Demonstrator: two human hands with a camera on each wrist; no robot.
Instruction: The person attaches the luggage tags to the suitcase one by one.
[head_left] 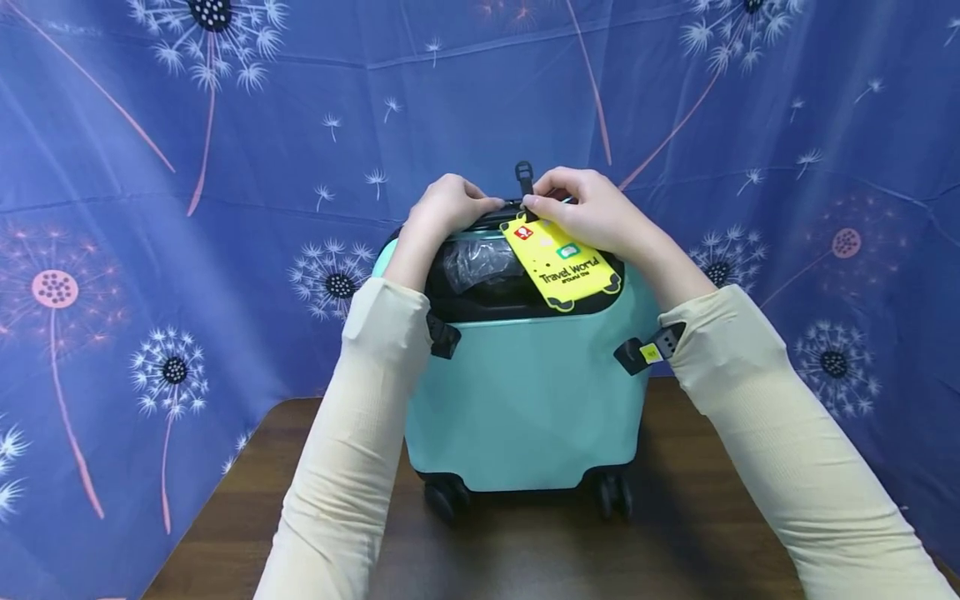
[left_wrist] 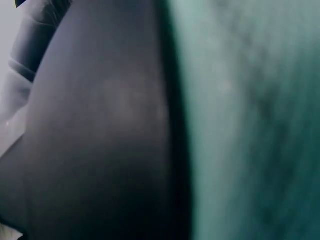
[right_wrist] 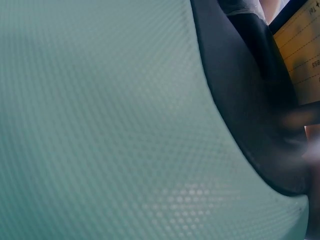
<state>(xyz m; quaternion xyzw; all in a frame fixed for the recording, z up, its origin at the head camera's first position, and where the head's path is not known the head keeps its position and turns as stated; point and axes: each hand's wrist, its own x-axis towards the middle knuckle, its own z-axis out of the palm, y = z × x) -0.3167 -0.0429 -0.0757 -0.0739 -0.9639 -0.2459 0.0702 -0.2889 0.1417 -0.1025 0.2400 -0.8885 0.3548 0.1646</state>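
Note:
A turquoise suitcase (head_left: 525, 400) with a black top panel stands upright; its textured shell (right_wrist: 110, 120) fills much of the right wrist view. The right hand (head_left: 592, 208) pinches the black strap (head_left: 527, 185) of a yellow luggage tag (head_left: 562, 262) between thumb and fingers. The strap's buckle end points up, and the tag lies slanted over the panel. At the black top handle (head_left: 495, 218), the left hand (head_left: 448, 204) has its thumb and fingers around the handle's edge. The left wrist view shows blurred black panel (left_wrist: 100, 120) and turquoise shell.
Clear plastic wrap (head_left: 480, 262) covers part of the black panel. The suitcase's black wheels (head_left: 446, 497) rest on a brown wooden table (head_left: 510, 558). Behind hangs a blue cloth (head_left: 465, 108) with dandelion prints. Black wrist devices (head_left: 651, 350) sit at both cuffs.

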